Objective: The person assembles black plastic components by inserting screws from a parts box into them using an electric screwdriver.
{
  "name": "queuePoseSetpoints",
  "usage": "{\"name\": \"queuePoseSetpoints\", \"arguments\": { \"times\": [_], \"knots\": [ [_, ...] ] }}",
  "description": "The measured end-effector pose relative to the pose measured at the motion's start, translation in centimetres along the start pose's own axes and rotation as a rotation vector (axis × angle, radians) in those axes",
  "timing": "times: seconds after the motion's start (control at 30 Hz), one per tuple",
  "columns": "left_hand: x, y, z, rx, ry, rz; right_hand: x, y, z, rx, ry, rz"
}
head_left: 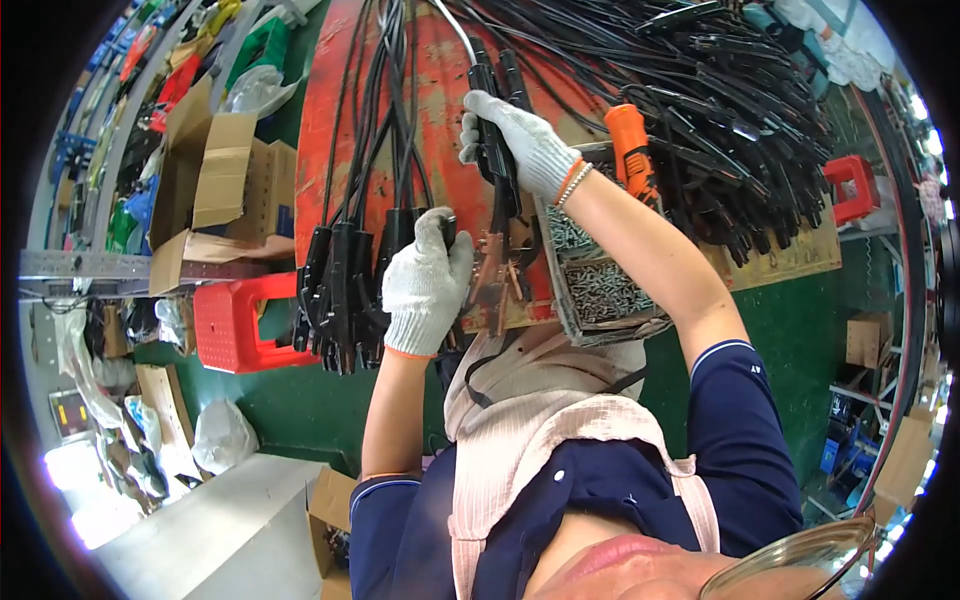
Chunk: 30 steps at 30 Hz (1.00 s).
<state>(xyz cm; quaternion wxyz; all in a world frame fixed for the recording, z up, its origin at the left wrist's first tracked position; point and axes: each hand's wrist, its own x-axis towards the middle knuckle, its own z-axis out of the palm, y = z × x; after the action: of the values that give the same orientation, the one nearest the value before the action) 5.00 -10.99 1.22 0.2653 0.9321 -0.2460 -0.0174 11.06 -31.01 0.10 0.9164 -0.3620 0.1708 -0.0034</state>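
Note:
My right hand (pixel 525 145), in a white knit glove, wraps round a long black handle (pixel 487 140). A pale cord or rod curves away from its far end; I cannot tell its exact kind. Copper-coloured metal pieces (pixel 490 270) lie below it at the table's near edge. My left hand (pixel 428 285), gloved too, pinches a small black part (pixel 449 232), mostly hidden by the fingers. Beside it, several black handles (pixel 345 270) with black cables hang over the edge. Right of the copper pieces stands a divided tray of screws (pixel 563 310).
A large pile of black cabled handles (pixel 730 130) covers the right of the red worktable (pixel 340 70). An orange power tool (pixel 630 150) rests by the tray. Red stools (pixel 235 325) stand at both sides. An open cardboard box (pixel 225 175) and crowded shelves are at left.

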Motion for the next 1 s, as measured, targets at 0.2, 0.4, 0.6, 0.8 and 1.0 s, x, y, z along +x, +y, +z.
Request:
{"name": "queuePoseSetpoints", "arguments": {
  "times": [0.2,0.4,0.6,0.8,1.0],
  "knots": [
    [1.0,1.5,-1.4,-0.485,-0.016,-0.040,2.5,-1.3,1.0,0.151,-0.214,0.057],
    [2.3,1.6,-0.2,-0.823,0.314,-0.031,-1.2,0.1,4.2,-0.092,-0.130,-0.127],
    [2.2,2.2,1.6,-0.698,0.362,-0.058,-2.9,0.0,2.1,-0.047,-0.477,-0.545],
    [3.5,3.4,2.5,-0.954,0.350,-0.028,-4.7,-1.3,4.1,-0.208,0.059,-0.128],
    [4.9,4.4,2.1,-1.257,0.395,-0.004,-6.9,-1.0,5.1,-0.046,0.156,-0.059]
  ]
}}
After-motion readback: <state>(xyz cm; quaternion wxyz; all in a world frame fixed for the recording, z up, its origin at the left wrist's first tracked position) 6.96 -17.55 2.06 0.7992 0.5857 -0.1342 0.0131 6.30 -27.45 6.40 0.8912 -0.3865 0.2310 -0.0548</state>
